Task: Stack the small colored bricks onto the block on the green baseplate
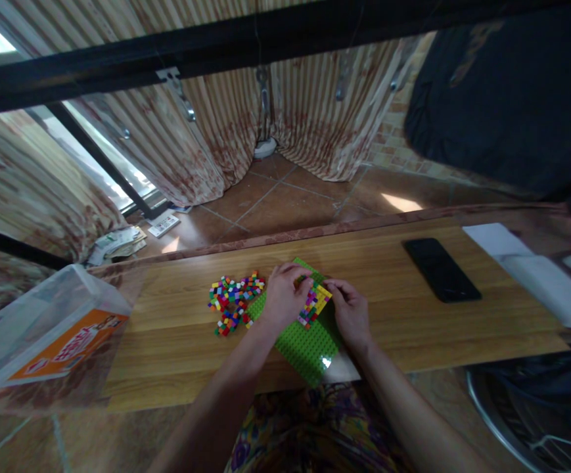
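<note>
So the green baseplate [309, 358] was lying on the wooden table [181, 358], right in front of the person and a bit off-square. It looked longer from upper left to lower right, with one corner aimed down toward the lap, though a hand hid part of it. A patch of tiny bricks [320, 300] sat toward its right-hand edge, yellow on the outer side and mixed colors further in.

The left hand [285, 294] was over the plate, fingers curled and thumb close to the index finger beside the patch; couldn't tell if it was pinching anything. The right hand [349, 309] had thumb and index bunched at the yellow corner, but what was between them, if anything, I couldn't make out.

Loose bricks [223, 304] were piled just left of the plate. Further left stood a clear plastic bin [73, 345] with an orange label, and off right lay a black phone [441, 270]. Past the table: brown floor tiles [290, 190] with sunlit patches, and striped curtains [309, 112] behind a dark bar [216, 46].
</note>
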Demonstrator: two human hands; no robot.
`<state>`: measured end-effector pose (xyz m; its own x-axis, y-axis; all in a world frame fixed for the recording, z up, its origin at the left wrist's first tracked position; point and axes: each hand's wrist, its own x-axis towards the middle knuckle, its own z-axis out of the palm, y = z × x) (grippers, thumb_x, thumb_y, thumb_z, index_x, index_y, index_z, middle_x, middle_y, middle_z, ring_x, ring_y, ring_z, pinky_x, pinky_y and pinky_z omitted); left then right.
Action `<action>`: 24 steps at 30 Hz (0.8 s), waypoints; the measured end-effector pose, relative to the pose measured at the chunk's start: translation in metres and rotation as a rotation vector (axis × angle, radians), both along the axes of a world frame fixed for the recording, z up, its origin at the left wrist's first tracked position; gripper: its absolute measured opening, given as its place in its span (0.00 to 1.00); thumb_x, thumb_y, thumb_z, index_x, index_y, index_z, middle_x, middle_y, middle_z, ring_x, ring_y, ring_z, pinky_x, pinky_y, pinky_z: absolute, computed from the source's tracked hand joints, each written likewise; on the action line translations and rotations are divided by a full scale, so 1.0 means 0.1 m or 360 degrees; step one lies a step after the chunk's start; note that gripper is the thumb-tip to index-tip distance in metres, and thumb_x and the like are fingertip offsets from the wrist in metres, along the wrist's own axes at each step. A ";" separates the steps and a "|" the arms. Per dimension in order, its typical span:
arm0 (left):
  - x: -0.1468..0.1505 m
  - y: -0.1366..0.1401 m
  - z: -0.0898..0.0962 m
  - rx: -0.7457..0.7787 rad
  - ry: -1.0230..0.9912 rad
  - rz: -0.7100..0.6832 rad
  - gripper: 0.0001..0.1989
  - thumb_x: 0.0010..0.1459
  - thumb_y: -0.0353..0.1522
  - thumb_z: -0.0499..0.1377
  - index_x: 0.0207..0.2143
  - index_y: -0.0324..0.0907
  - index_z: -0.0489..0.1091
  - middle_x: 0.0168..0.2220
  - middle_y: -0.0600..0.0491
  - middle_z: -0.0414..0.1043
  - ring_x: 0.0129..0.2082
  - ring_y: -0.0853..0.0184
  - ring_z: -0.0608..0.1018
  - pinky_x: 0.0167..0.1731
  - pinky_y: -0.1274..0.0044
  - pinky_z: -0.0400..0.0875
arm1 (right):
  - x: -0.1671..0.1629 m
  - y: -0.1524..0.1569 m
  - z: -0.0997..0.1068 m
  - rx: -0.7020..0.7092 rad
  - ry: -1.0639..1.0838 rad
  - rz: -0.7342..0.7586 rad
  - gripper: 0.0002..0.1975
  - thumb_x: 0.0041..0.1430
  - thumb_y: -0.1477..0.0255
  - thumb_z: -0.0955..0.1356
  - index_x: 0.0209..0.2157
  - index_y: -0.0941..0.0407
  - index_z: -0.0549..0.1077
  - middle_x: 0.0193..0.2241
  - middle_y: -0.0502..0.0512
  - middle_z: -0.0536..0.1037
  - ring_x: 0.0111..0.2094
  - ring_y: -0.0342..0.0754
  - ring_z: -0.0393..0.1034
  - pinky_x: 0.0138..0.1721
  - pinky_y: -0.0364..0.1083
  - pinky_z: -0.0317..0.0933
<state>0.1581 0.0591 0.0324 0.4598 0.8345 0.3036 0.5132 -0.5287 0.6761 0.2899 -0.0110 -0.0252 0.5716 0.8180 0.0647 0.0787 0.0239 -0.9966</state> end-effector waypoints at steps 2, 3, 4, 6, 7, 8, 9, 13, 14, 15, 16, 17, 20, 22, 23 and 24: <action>0.01 0.00 0.00 -0.0011 0.0002 -0.0001 0.05 0.56 0.28 0.59 0.35 0.42 0.76 0.37 0.51 0.76 0.43 0.63 0.75 0.50 0.68 0.69 | 0.00 0.00 0.00 0.0001 -0.0008 -0.0001 0.11 0.56 0.63 0.66 0.33 0.54 0.77 0.33 0.53 0.80 0.37 0.49 0.72 0.44 0.49 0.63; 0.01 0.01 0.00 -0.0013 0.0005 0.0001 0.05 0.56 0.28 0.59 0.34 0.42 0.76 0.37 0.51 0.76 0.42 0.64 0.75 0.49 0.68 0.69 | 0.00 0.00 0.00 0.0000 -0.0013 -0.0002 0.11 0.56 0.63 0.66 0.33 0.54 0.77 0.33 0.53 0.80 0.37 0.49 0.72 0.44 0.49 0.63; 0.02 0.01 0.00 -0.0014 0.0010 0.0006 0.05 0.56 0.28 0.60 0.34 0.43 0.76 0.37 0.51 0.76 0.42 0.64 0.75 0.49 0.68 0.69 | 0.00 0.00 0.01 -0.0001 -0.0015 -0.0005 0.11 0.56 0.63 0.67 0.32 0.54 0.77 0.33 0.53 0.80 0.37 0.49 0.72 0.43 0.49 0.63; 0.03 0.01 -0.01 -0.0015 0.0024 0.0009 0.05 0.56 0.28 0.60 0.33 0.43 0.76 0.36 0.51 0.76 0.41 0.64 0.76 0.48 0.69 0.70 | 0.00 0.00 0.02 -0.0001 -0.0005 -0.0010 0.11 0.55 0.63 0.67 0.32 0.54 0.77 0.33 0.53 0.80 0.37 0.49 0.72 0.43 0.50 0.64; 0.03 0.01 -0.01 -0.0017 0.0030 0.0007 0.05 0.56 0.27 0.60 0.33 0.43 0.76 0.36 0.51 0.76 0.41 0.64 0.76 0.48 0.69 0.70 | -0.01 0.00 0.02 -0.0001 -0.0001 -0.0015 0.11 0.55 0.63 0.67 0.32 0.54 0.77 0.32 0.53 0.80 0.37 0.50 0.72 0.43 0.50 0.64; 0.03 0.01 -0.02 -0.0019 0.0037 0.0004 0.05 0.56 0.27 0.60 0.32 0.43 0.76 0.36 0.52 0.76 0.41 0.64 0.76 0.48 0.69 0.70 | -0.01 0.00 0.02 -0.0003 -0.0002 -0.0020 0.11 0.55 0.62 0.67 0.32 0.54 0.77 0.32 0.53 0.80 0.37 0.50 0.72 0.43 0.50 0.64; 0.03 0.01 -0.02 -0.0022 0.0041 0.0002 0.05 0.55 0.27 0.60 0.33 0.43 0.76 0.36 0.52 0.76 0.41 0.64 0.76 0.47 0.69 0.70 | -0.01 0.00 0.03 -0.0006 -0.0008 -0.0021 0.12 0.55 0.62 0.67 0.32 0.54 0.77 0.33 0.54 0.80 0.37 0.50 0.72 0.43 0.50 0.64; 0.03 -0.02 -0.02 -0.0024 0.0034 0.0054 0.05 0.55 0.28 0.61 0.34 0.44 0.76 0.38 0.52 0.76 0.42 0.64 0.76 0.47 0.69 0.70 | 0.00 0.00 0.02 -0.0010 -0.0045 -0.0013 0.12 0.55 0.61 0.67 0.32 0.55 0.77 0.33 0.54 0.80 0.36 0.50 0.72 0.42 0.50 0.64; 0.02 -0.03 -0.01 -0.0020 0.0010 0.0083 0.05 0.55 0.28 0.61 0.35 0.44 0.76 0.38 0.52 0.77 0.42 0.64 0.76 0.47 0.68 0.70 | 0.00 0.00 0.02 -0.0009 -0.0051 -0.0006 0.13 0.55 0.61 0.67 0.32 0.55 0.77 0.33 0.54 0.80 0.36 0.50 0.72 0.42 0.50 0.64; 0.01 -0.04 0.01 -0.0010 -0.0028 0.0117 0.06 0.56 0.28 0.61 0.36 0.44 0.75 0.39 0.52 0.77 0.42 0.64 0.76 0.48 0.68 0.70 | 0.01 0.00 0.01 -0.0013 -0.0055 0.0002 0.13 0.55 0.61 0.67 0.33 0.55 0.77 0.33 0.54 0.80 0.37 0.50 0.72 0.42 0.50 0.64; -0.01 -0.06 0.02 0.0004 -0.0076 0.0151 0.06 0.57 0.28 0.60 0.37 0.44 0.75 0.40 0.52 0.77 0.43 0.64 0.76 0.48 0.68 0.70 | 0.01 -0.01 0.01 -0.0021 -0.0056 0.0009 0.13 0.55 0.61 0.67 0.33 0.55 0.78 0.33 0.54 0.80 0.37 0.50 0.72 0.42 0.49 0.63; -0.05 -0.07 0.04 0.0020 -0.0127 0.0185 0.07 0.58 0.28 0.59 0.39 0.44 0.74 0.41 0.51 0.77 0.43 0.64 0.76 0.49 0.69 0.70 | 0.02 -0.01 0.00 -0.0032 -0.0054 0.0018 0.13 0.55 0.61 0.67 0.33 0.55 0.78 0.33 0.54 0.80 0.37 0.50 0.72 0.42 0.49 0.63; -0.28 -0.11 0.08 0.0056 -0.0208 0.0291 0.09 0.60 0.27 0.56 0.41 0.42 0.73 0.41 0.50 0.77 0.43 0.65 0.76 0.47 0.70 0.71 | 0.02 -0.01 0.00 -0.0050 -0.0043 0.0000 0.13 0.55 0.61 0.67 0.33 0.56 0.78 0.33 0.55 0.80 0.36 0.50 0.72 0.42 0.50 0.63; -0.52 -0.17 0.07 0.0058 -0.0177 0.0365 0.10 0.59 0.25 0.55 0.40 0.42 0.73 0.39 0.50 0.76 0.42 0.65 0.76 0.46 0.70 0.71 | 0.01 -0.01 0.01 -0.0059 -0.0054 -0.0029 0.13 0.55 0.61 0.67 0.32 0.56 0.78 0.32 0.55 0.80 0.36 0.50 0.72 0.42 0.50 0.63; -0.66 -0.21 0.05 0.0059 -0.0161 0.0404 0.10 0.59 0.25 0.55 0.40 0.42 0.73 0.39 0.50 0.76 0.42 0.65 0.76 0.46 0.71 0.71 | 0.01 -0.02 0.01 -0.0061 -0.0057 -0.0040 0.13 0.54 0.61 0.67 0.32 0.56 0.78 0.32 0.55 0.80 0.36 0.50 0.72 0.41 0.50 0.63; -0.80 -0.26 0.03 0.0047 -0.0146 0.0418 0.10 0.60 0.24 0.54 0.39 0.42 0.73 0.40 0.50 0.76 0.42 0.65 0.76 0.46 0.71 0.71 | 0.00 -0.02 0.02 -0.0064 -0.0058 -0.0047 0.13 0.54 0.62 0.67 0.32 0.56 0.78 0.32 0.55 0.80 0.36 0.50 0.72 0.41 0.50 0.63</action>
